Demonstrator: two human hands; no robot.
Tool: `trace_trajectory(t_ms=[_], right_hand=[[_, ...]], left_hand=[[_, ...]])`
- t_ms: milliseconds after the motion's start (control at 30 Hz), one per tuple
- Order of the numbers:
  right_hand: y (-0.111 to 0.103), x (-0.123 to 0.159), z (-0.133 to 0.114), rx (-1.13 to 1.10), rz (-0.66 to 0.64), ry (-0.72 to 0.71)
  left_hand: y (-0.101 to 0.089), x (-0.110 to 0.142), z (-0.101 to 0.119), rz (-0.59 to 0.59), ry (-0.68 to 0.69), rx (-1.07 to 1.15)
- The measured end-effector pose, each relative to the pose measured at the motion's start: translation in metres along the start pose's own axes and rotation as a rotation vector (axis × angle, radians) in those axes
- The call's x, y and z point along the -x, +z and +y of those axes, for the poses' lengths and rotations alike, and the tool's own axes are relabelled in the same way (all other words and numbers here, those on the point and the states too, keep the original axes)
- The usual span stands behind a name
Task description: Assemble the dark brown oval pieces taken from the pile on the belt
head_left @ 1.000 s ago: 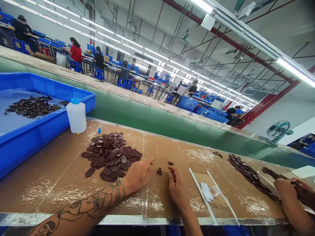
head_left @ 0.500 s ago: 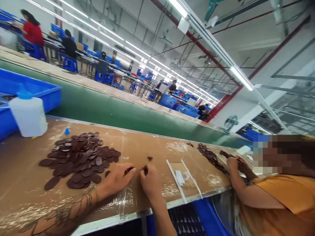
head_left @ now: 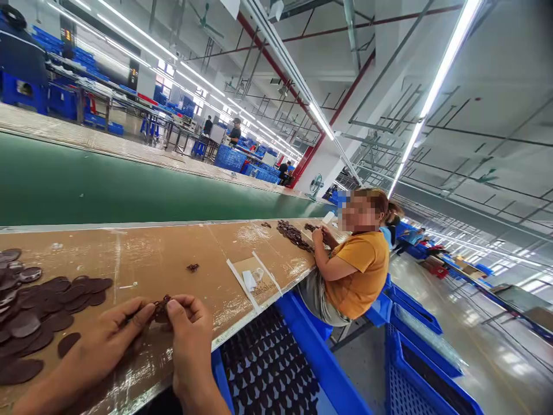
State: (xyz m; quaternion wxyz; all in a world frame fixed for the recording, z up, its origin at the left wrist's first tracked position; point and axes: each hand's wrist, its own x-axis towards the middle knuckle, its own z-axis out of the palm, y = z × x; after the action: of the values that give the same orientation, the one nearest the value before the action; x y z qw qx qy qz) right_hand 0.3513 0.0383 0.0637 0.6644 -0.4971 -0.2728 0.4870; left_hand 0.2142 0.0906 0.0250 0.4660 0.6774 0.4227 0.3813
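Observation:
Between my two hands is a dark brown piece (head_left: 161,310) with a ragged, lacy upper edge; its lower part is partly hidden by fingers. My left hand (head_left: 101,340) pinches its left side between thumb and fingers. On the other side, my right hand (head_left: 190,334) grips it the same way, close to the tabletop. A heap of thin, dark brown oval discs (head_left: 43,314) lies left of my left hand, and a single disc (head_left: 68,344) rests near that wrist. Beyond my hands sits a small clump of brown scraps (head_left: 192,267).
The brown-covered table (head_left: 151,248) runs beside a green belt (head_left: 108,187). White strips (head_left: 242,285) frame a patch holding paper bits. Below the edge, a blue crate (head_left: 337,380) holds rows of dark pieces. A co-worker in orange (head_left: 363,259) handles brown pieces farther right.
The view has swung right, so the bottle and blue bin have left the picture. My hands have come together, and the brown piece now shows between both sets of fingertips.

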Motion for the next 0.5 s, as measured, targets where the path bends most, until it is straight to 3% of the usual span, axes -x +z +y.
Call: trace_trajectory(t_ms=[133,233,500], right_hand=[[-0.021,-0.003,-0.023,0.141,-0.212,0.138],[-0.035,-0.007,-0.029,0.087,-0.351,0.230],[-0.040,-0.006,-0.020,0.031,-0.383,0.284]], left_hand=[[0.001,0.006,0.007,-0.231,-0.038,0.073],[0.001,0.008,0.016,-0.360,-0.085,0.121],[0.010,0.014,0.022,-0.294,-0.095,0.102]])
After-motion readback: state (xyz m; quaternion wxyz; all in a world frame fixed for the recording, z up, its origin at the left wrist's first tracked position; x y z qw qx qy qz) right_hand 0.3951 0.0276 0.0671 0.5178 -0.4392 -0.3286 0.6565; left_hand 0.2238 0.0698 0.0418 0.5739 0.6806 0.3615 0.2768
